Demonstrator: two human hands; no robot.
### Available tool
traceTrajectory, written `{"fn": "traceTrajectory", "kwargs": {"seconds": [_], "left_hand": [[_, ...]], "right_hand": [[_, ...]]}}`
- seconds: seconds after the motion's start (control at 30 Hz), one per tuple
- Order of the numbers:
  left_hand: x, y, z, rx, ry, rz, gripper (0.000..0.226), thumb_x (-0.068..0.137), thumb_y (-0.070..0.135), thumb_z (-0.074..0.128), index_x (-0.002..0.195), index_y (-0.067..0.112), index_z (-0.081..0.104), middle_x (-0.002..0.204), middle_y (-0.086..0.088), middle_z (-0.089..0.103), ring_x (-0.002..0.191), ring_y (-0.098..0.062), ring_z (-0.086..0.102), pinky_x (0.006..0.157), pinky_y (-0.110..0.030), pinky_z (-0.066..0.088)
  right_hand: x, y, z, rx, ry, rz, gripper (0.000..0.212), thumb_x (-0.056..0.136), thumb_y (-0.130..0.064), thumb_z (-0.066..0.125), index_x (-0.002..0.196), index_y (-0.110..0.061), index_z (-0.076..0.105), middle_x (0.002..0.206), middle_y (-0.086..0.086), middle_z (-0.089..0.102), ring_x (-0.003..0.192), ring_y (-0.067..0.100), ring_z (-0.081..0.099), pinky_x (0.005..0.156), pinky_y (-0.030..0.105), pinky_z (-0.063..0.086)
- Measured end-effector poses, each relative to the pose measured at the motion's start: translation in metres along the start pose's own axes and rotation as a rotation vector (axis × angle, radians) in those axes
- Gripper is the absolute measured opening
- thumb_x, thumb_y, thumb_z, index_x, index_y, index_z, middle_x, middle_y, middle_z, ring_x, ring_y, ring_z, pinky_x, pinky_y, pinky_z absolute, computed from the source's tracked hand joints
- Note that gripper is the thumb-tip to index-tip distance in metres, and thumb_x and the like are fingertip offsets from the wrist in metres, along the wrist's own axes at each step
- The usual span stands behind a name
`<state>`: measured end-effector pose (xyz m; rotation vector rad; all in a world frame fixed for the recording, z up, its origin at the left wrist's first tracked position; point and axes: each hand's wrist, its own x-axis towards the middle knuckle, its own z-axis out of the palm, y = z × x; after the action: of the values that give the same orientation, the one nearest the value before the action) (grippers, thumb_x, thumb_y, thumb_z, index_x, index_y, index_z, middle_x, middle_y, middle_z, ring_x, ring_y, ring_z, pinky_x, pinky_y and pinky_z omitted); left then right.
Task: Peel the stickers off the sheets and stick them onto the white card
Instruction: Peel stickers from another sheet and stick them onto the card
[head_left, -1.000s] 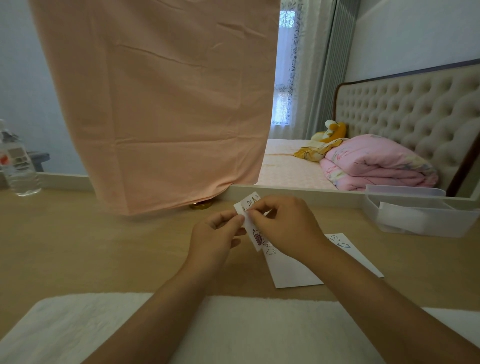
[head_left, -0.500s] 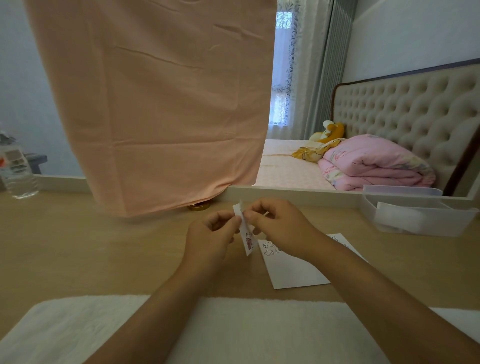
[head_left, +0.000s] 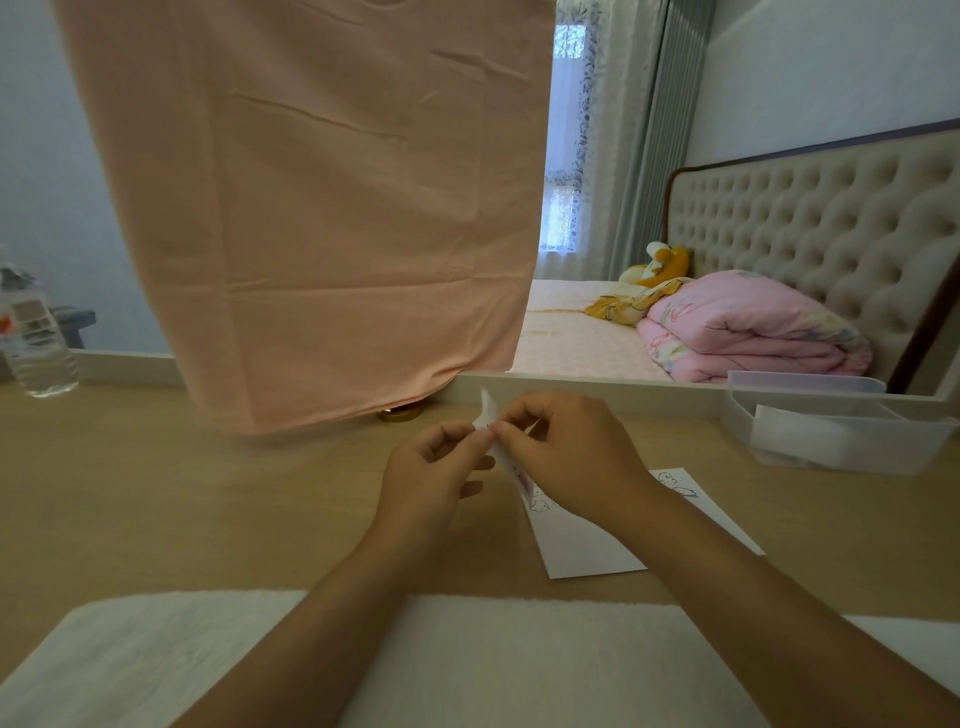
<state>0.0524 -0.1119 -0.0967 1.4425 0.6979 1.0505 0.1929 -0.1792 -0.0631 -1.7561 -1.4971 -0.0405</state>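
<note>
A person's left hand and right hand meet over a small sticker sheet, held in the air just above the far left corner of the white card. Each grip is pressed together in a pinch on the sheet's upper part, thumb against forefinger, with the two pinches nearly touching. The right appears to be picking at a sticker's edge, though whether any edge has lifted cannot be told. The step likely goes best if the left holds the backing steady close to the picking point. The right can then tease up one corner with a nail and draw it back slowly and low, so the thin paper neither tears nor curls onto itself. The sheet is a narrow white strip seen almost edge-on and bent slightly at its top, with a small pinkish print near its lower end. The card lies flat on the pale wooden worktop, partly under the right wrist, with a few small line-drawn stickers at its far end and most of its face bare. A white towel lies on the near side of the card, and a clear plastic box sits beyond it to the right.
</note>
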Motion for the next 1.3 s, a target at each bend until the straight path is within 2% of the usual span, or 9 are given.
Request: {"fn": "traceTrajectory", "kwargs": {"seconds": [0.2, 0.37, 0.47, 0.6, 0.77, 0.9, 1.07, 1.17, 1.3], "left_hand": [[-0.001, -0.001, 0.002, -0.003, 0.043, 0.008, 0.008, 0.094, 0.025, 0.066, 0.099, 0.025, 0.073, 0.089, 0.01, 0.076, 0.087, -0.009, 0.073, 0.074, -0.031, 0.062], [-0.001, -0.002, 0.002, -0.044, 0.04, -0.006, 0.011, 0.093, 0.02, 0.068, 0.103, 0.017, 0.073, 0.089, 0.003, 0.077, 0.087, -0.01, 0.074, 0.074, -0.03, 0.062], [0.0, -0.003, 0.001, -0.025, 0.034, 0.004, 0.013, 0.092, 0.021, 0.068, 0.104, 0.016, 0.072, 0.09, 0.002, 0.077, 0.086, -0.01, 0.074, 0.072, -0.029, 0.062], [0.002, -0.004, 0.0, -0.005, 0.042, 0.01, 0.016, 0.093, 0.025, 0.067, 0.106, 0.016, 0.072, 0.093, 0.001, 0.077, 0.087, -0.013, 0.074, 0.072, -0.029, 0.062], [0.002, -0.003, -0.001, -0.018, 0.037, 0.022, 0.014, 0.095, 0.025, 0.065, 0.106, 0.018, 0.072, 0.093, 0.004, 0.078, 0.088, -0.012, 0.074, 0.074, -0.029, 0.061], [0.002, -0.002, -0.002, -0.045, 0.032, 0.028, 0.014, 0.095, 0.021, 0.065, 0.107, 0.017, 0.072, 0.097, 0.006, 0.077, 0.092, -0.012, 0.073, 0.075, -0.031, 0.06], [0.002, -0.003, -0.001, -0.021, 0.057, 0.049, 0.011, 0.095, 0.018, 0.065, 0.104, 0.021, 0.07, 0.092, 0.008, 0.077, 0.084, -0.01, 0.072, 0.07, -0.027, 0.06], [0.002, -0.003, -0.002, 0.052, 0.057, 0.127, 0.013, 0.095, 0.014, 0.064, 0.1, 0.025, 0.069, 0.088, 0.009, 0.076, 0.078, -0.007, 0.07, 0.066, -0.023, 0.059], [0.003, -0.003, -0.007, 0.184, 0.057, 0.265, 0.024, 0.096, 0.011, 0.062, 0.097, 0.033, 0.069, 0.086, 0.009, 0.073, 0.08, -0.006, 0.068, 0.067, -0.021, 0.055]], "right_hand": [[0.001, -0.001, 0.003, 0.013, 0.014, 0.048, 0.013, 0.09, -0.044, 0.066, 0.088, -0.035, 0.076, 0.079, -0.022, 0.069, 0.076, 0.001, 0.064, 0.069, 0.03, 0.057], [0.005, 0.005, 0.004, 0.278, -0.049, 0.176, 0.012, 0.09, -0.033, 0.07, 0.083, -0.029, 0.079, 0.08, -0.011, 0.074, 0.079, 0.008, 0.07, 0.08, 0.042, 0.061], [0.005, 0.006, 0.0, 0.35, -0.082, 0.196, 0.012, 0.09, -0.031, 0.072, 0.082, -0.028, 0.08, 0.08, -0.011, 0.075, 0.078, 0.007, 0.071, 0.083, 0.041, 0.06], [0.004, 0.007, -0.003, 0.236, -0.115, 0.094, 0.011, 0.088, -0.041, 0.071, 0.087, -0.033, 0.078, 0.081, -0.016, 0.073, 0.076, 0.002, 0.067, 0.079, 0.039, 0.059], [-0.001, 0.002, -0.001, 0.088, -0.06, 0.002, 0.031, 0.079, -0.065, 0.07, 0.094, -0.038, 0.074, 0.085, -0.022, 0.07, 0.074, -0.001, 0.065, 0.069, 0.029, 0.057], [0.0, 0.01, 0.004, -0.068, 0.068, -0.128, 0.023, 0.084, -0.057, 0.071, 0.095, -0.037, 0.075, 0.091, -0.023, 0.071, 0.075, -0.003, 0.064, 0.064, 0.023, 0.055], [-0.002, 0.014, 0.004, -0.274, 0.243, -0.414, 0.018, 0.089, -0.044, 0.072, 0.087, -0.027, 0.078, 0.087, -0.012, 0.076, 0.075, 0.002, 0.067, 0.051, 0.015, 0.046], [-0.001, 0.013, 0.002, -0.325, 0.198, -0.482, 0.018, 0.092, -0.041, 0.066, 0.089, -0.026, 0.077, 0.084, -0.011, 0.075, 0.069, 0.004, 0.066, 0.049, 0.021, 0.049], [0.0, 0.006, -0.004, -0.264, 0.05, -0.338, 0.018, 0.095, -0.044, 0.061, 0.095, -0.033, 0.076, 0.085, -0.016, 0.074, 0.068, 0.002, 0.061, 0.057, 0.023, 0.052]]}}
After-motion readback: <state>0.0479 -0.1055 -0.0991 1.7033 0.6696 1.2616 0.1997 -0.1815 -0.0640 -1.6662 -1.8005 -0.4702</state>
